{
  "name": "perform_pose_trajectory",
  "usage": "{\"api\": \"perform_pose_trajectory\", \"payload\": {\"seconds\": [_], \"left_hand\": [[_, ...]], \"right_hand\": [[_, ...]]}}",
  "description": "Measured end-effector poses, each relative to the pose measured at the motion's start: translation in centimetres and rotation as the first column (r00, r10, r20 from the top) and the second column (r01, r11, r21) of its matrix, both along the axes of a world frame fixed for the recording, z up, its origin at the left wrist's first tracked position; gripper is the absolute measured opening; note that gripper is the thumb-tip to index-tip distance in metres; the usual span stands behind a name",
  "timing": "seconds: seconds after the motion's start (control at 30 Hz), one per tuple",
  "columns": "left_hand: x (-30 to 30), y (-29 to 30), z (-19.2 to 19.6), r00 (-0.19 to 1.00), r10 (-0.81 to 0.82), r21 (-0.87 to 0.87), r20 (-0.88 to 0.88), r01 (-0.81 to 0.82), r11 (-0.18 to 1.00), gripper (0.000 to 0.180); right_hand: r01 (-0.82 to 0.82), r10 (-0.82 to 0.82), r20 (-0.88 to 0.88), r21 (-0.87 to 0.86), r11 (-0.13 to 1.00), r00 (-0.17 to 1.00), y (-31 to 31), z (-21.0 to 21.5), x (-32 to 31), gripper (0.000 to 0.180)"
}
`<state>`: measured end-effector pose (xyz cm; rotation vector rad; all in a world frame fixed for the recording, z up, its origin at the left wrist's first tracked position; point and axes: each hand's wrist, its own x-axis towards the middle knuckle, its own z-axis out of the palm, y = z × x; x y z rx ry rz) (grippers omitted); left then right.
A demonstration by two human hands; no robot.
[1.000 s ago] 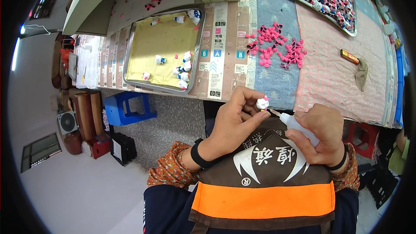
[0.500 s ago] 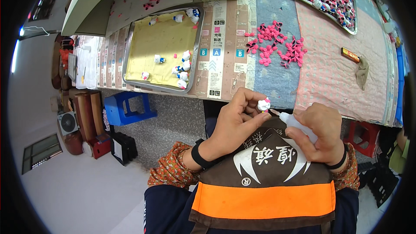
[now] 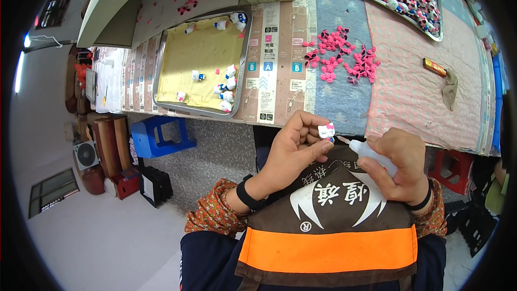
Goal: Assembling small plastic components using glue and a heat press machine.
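My left hand [image 3: 297, 150] pinches a small cat figurine [image 3: 326, 131] between thumb and fingers, just beyond the table's near edge. The figurine has a white head, a pink bow and a blue lower part. In my right hand [image 3: 399, 163] is a whitish squeeze bottle [image 3: 374, 156] with a thin nozzle, lying nearly level. Its tip points left at the figurine's lower part; whether they touch I cannot tell. Several loose pink pieces [image 3: 335, 48] lie in a heap on the blue cloth [image 3: 339, 102] past my hands.
A metal tray [image 3: 159, 83] with a yellow lining and several figurines is at the left, beside a beige machine housing [image 3: 110, 16]. A fuller figurine tray [image 3: 437, 37] stands far right. A small dark-and-gold tube [image 3: 434, 67] and a brownish cloth piece [image 3: 450, 91] lie on the pink cloth [image 3: 398, 75].
The figurine has turned in my left fingers, and its blue part now shows below the head. My right hand with the squeeze bottle has shifted very slightly right.
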<state>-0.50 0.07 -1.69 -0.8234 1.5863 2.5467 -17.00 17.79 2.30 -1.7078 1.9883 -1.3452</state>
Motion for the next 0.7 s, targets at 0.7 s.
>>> {"api": "perform_pose_trajectory", "payload": {"seconds": [0.7], "left_hand": [[0.1,-0.4,-0.7,0.997,-0.081,0.052,-0.014,0.082,0.995,0.036]], "right_hand": [[0.434,-0.496,0.441,0.24,0.868,0.748,2.4,-5.2,-9.9,0.041]]}}
